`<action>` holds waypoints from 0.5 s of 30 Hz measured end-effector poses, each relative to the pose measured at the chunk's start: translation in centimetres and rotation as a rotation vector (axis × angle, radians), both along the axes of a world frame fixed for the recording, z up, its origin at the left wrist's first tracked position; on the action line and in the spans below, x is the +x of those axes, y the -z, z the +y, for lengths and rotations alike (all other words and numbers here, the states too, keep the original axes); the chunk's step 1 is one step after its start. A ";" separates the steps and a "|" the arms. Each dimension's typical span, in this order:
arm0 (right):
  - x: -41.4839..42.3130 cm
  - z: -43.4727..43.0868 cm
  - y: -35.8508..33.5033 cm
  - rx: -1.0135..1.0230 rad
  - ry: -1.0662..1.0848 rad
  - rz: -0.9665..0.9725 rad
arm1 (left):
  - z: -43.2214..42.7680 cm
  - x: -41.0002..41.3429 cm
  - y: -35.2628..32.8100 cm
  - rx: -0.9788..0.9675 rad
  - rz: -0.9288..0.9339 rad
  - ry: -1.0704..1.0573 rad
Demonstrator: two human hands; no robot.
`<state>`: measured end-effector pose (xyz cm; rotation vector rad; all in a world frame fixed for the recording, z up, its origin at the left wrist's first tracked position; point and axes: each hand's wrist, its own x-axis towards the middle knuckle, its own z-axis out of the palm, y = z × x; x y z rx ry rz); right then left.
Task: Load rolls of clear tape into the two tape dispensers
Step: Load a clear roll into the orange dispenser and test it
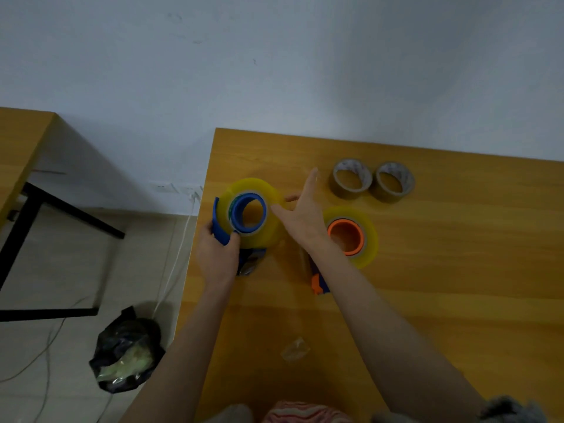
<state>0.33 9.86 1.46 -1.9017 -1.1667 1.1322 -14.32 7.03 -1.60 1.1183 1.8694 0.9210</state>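
Observation:
A blue tape dispenser (221, 230) sits near the left edge of the wooden table (457, 270), with a yellowish clear tape roll (271, 203) seated on its blue hub. My left hand (215, 254) grips the dispenser's blue frame from below. My right hand (302, 212) hovers at the roll's right side, fingers straight and spread, thumb touching the roll. An orange dispenser (346, 236) lies to the right with a second clear roll (370, 239) on its hub; my right forearm crosses over its handle (317, 283).
Two brown tape rolls (351, 178) (393, 181) lie at the table's back. A crumpled scrap of clear tape (294, 349) sits near the front. Left of the table are a black bag (125, 352), cables and another table (21, 138).

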 end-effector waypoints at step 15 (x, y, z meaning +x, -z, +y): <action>-0.6 -3.4 -0.6 0.128 -0.155 -0.357 | -1.3 0.0 -0.9 -0.053 0.242 0.128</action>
